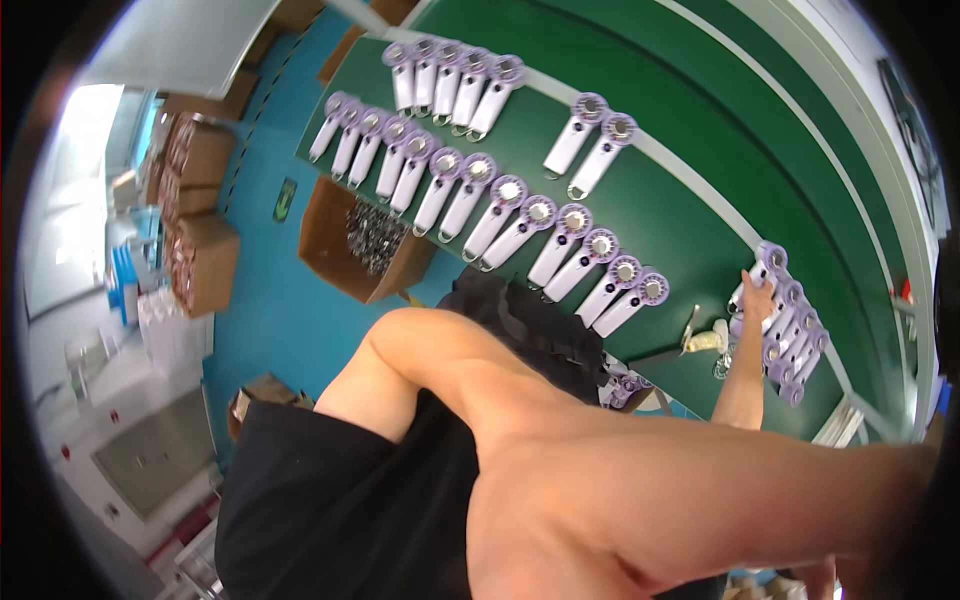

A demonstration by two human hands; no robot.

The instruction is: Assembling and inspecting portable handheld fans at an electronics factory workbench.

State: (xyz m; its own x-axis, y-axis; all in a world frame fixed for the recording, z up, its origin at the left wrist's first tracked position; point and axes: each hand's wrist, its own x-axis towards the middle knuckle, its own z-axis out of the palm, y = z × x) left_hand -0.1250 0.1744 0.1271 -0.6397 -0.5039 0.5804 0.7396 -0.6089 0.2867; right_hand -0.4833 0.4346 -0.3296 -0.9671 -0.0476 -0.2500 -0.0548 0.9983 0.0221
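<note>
My right hand reaches to the far right of the green bench, its fingers round the white handle of a handheld fan. This fan has a purple round head and lies beside a cluster of similar fans. A large bare arm crosses close in front of the view and hides much of the middle. My left hand cannot be made out; a few fingers show at the lower right rim, and I cannot tell whose they are. A long row of fans lies along the bench's near edge.
More fans lie at the far left, and a pair sits farther right. A cardboard box of small metallic parts stands below the green bench. A black bag-like thing hangs at its edge, near a pale tool.
</note>
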